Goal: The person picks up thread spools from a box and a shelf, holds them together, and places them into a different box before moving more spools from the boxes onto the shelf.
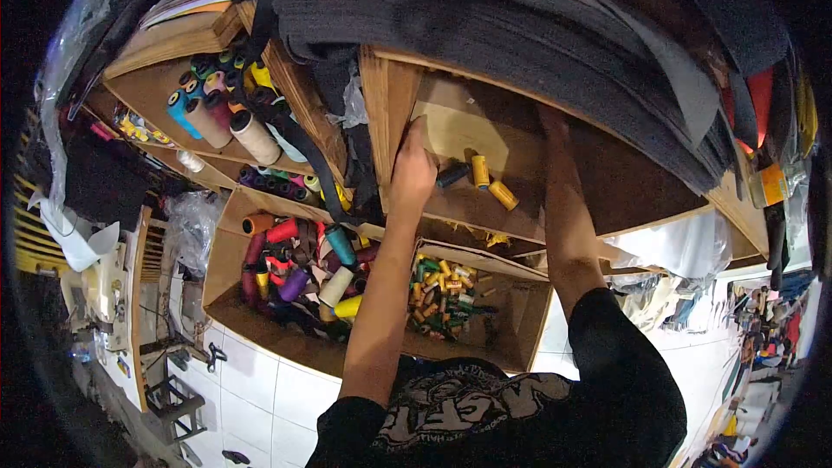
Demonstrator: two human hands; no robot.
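My left hand (416,169) is inside a wooden shelf compartment, near its left side wall (392,108). Its fingers are curled in beside a pale tan patch or panel (464,134); what they grip, if anything, is hidden. My right hand (553,119) reaches deep into the same compartment on the right, in shadow, so its fingers cannot be made out. Between the two hands lie a yellow thread spool (480,172), a second yellow spool (503,195) on its side and a dark spool (451,175).
Dark folded fabric (485,26) is piled above the compartment. Below stand a cardboard box of large thread cones (299,282) and a box of small spools (442,295). More cones (208,113) fill the left shelf. A sewing machine (102,282) is at far left.
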